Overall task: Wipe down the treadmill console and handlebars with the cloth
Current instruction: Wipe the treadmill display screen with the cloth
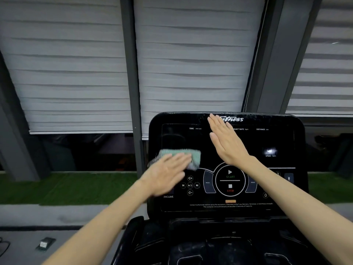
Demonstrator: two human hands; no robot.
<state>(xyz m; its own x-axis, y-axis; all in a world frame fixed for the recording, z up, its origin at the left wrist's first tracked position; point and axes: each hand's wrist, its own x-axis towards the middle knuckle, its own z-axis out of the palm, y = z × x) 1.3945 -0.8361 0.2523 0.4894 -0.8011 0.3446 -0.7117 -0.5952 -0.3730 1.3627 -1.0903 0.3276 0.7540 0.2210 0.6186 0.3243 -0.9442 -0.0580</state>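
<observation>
Blinds [191,64] hang behind one console [277,138]. The left hand [168,173], fingers flat, presses one cloth [183,151] near its left edge. The right hand [227,142], fingers straight together, reaches its top edge.

I see a glossy black plastic console [225,142], smooth and reflective. The pale green cloth [181,153] looks soft and nubby. Far behind, matt grey fabric blinds [76,73] hang.

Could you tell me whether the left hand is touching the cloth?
Touching: the head view shows the left hand flat on the cloth, fingers overlapping it.
</observation>
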